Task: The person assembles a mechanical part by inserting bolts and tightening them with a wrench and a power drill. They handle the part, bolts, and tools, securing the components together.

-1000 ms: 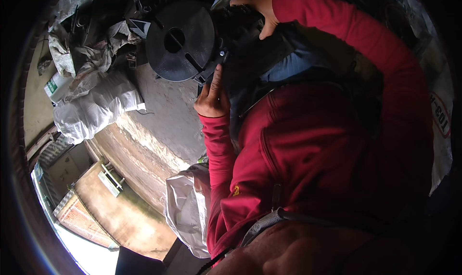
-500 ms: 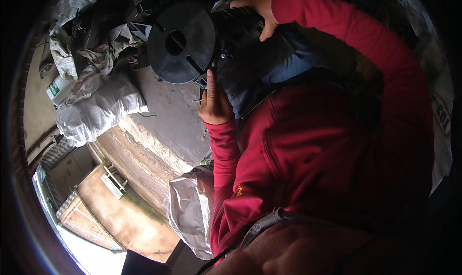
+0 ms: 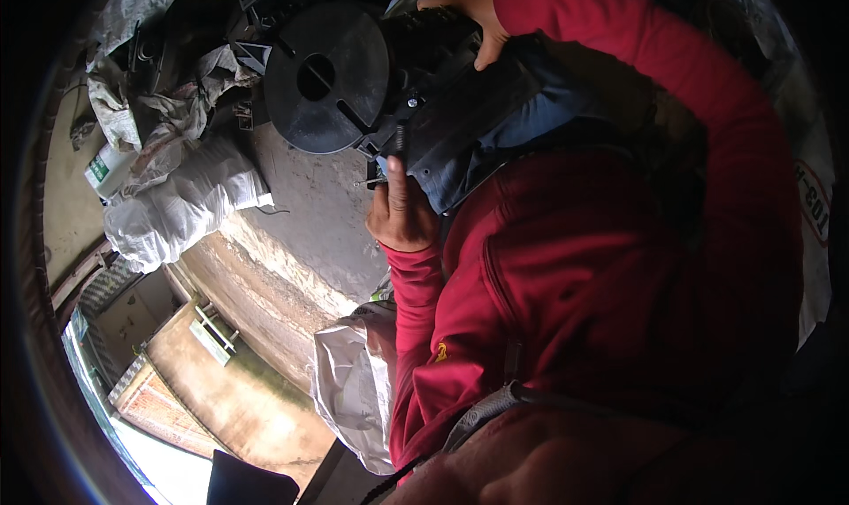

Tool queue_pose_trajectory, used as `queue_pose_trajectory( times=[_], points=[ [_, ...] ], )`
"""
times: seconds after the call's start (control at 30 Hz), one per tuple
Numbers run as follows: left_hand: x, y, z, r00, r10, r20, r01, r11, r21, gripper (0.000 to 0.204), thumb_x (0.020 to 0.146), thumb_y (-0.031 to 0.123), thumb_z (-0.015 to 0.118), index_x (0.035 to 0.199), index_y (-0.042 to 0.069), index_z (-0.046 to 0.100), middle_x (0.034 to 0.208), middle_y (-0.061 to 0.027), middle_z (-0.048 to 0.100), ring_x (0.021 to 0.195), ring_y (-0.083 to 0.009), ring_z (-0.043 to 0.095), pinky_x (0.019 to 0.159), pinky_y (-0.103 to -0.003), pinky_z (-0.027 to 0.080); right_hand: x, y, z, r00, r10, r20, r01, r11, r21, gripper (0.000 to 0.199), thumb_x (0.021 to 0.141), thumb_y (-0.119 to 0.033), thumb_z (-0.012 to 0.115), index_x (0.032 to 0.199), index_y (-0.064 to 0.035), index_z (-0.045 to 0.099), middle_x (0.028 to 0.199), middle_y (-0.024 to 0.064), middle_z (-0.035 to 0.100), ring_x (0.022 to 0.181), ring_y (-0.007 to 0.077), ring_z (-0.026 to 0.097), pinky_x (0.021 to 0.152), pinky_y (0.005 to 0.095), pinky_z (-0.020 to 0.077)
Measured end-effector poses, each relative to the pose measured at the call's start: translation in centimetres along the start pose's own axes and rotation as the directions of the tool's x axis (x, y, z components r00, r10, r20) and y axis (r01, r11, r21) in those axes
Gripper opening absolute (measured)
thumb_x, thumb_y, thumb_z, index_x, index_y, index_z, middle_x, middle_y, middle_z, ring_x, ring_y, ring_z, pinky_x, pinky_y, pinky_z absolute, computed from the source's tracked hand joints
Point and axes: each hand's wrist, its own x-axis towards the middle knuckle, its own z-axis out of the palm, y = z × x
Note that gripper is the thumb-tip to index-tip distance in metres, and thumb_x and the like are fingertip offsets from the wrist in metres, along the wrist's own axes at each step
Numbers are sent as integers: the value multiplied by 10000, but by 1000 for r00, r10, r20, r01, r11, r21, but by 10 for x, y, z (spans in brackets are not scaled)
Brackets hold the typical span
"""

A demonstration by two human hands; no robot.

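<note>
A black round disc (image 3: 354, 58), with a hole in its middle and slots, sits beside dark machine parts at the top. My left hand (image 3: 402, 209) is just below it, index finger stretched and the other fingers curled. That fingertip is at the lower end of a short black ridged rod (image 3: 401, 138); I cannot tell whether they touch. Nothing shows in the curled fingers. Farther right, my right hand (image 3: 478, 10) spans a dark machine part (image 3: 433, 32), thumb on the near side and fingers across the far side. Shadow hides much of that part.
White woven sacks (image 3: 190, 204) and a white jug (image 3: 108, 167) lie at the left. Another white sack (image 3: 354, 372) stands by my left forearm. Grey floor (image 3: 309, 213) stretches between. A small bright bolt head (image 3: 412, 103) shows right of the disc.
My left hand has drawn back slightly toward me, and the ridged rod now shows beyond its fingertip. The disc sits slightly farther left in view. My right hand keeps its hold.
</note>
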Motion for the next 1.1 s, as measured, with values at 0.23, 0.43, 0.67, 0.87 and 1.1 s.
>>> queue_pose_trajectory(
  times=[0.23,0.43,0.67,0.87,1.1],
  points=[
    [3,-19,17,992,-108,61,109,994,-11,567,800,-25,622,1317,202,578,557,-51,413,408,-194,398,422,-330,359,2,3,4,1000,-1,-12,1,1000,-13,1203,515,-511,861,1442,-11,280,1186,244,595,1088,369,585,920,377,439],
    [3,-35,13,986,-87,140,92,995,-29,570,800,-26,638,1320,200,575,562,-47,409,417,-204,399,419,-325,355,0,0,-3,1000,25,-1,-25,999,-21,1198,521,-509,861,1448,-24,278,1224,232,581,1117,370,569,940,382,428],
    [5,-43,8,977,33,209,-35,999,6,583,772,20,674,1300,253,592,561,-46,422,408,-211,405,421,-344,365,-1,-2,-1,1000,4,10,-4,1000,-2,1194,525,-500,861,1450,-24,274,1249,239,564,1150,370,551,967,380,418],
    [-1,-27,9,977,15,212,-15,1000,-2,594,773,0,664,1310,241,584,571,-45,431,406,-206,396,420,-344,365,-3,-1,0,1000,14,-6,-14,1000,1,1148,522,-477,869,1416,-15,316,1225,240,576,1130,371,563,955,382,424],
    [-1,-16,15,999,-40,33,41,999,-15,581,814,-44,591,1358,149,524,605,-97,477,437,-238,458,435,-354,387,1,1,3,1000,-5,-15,4,1000,-20,1201,523,-492,865,1450,-13,270,1229,240,574,1133,368,561,956,381,425]
  ],
)
